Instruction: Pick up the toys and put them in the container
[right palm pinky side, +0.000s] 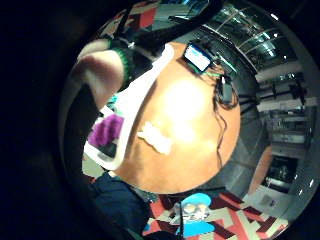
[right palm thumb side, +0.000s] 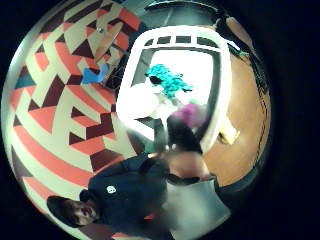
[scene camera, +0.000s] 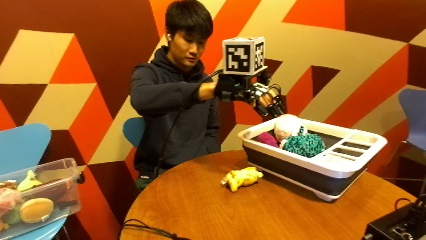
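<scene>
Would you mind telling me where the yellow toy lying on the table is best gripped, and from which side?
Probably across its narrow middle, coming straight down from above. The yellow toy lies flat and lengthwise on the round table, apart from the basin, so nothing crowds it. The gloved right hand is above the basin.

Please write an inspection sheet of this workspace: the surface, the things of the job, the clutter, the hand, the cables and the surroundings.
Surface: round wooden table.
Job's things: white and dark container on the table's far side, holding a teal toy, a purple toy and a pale toy; yellow toy lies on the table beside the container, not yet picked up.
Clutter: black device at the table's near edge.
Hand: gloved right hand is raised over the container's rim; whether it holds anything cannot be told.
Cables: black cable lies on the table's near edge.
Surroundings: clear bin of other toys on a blue chair; patterned wall behind.
</scene>
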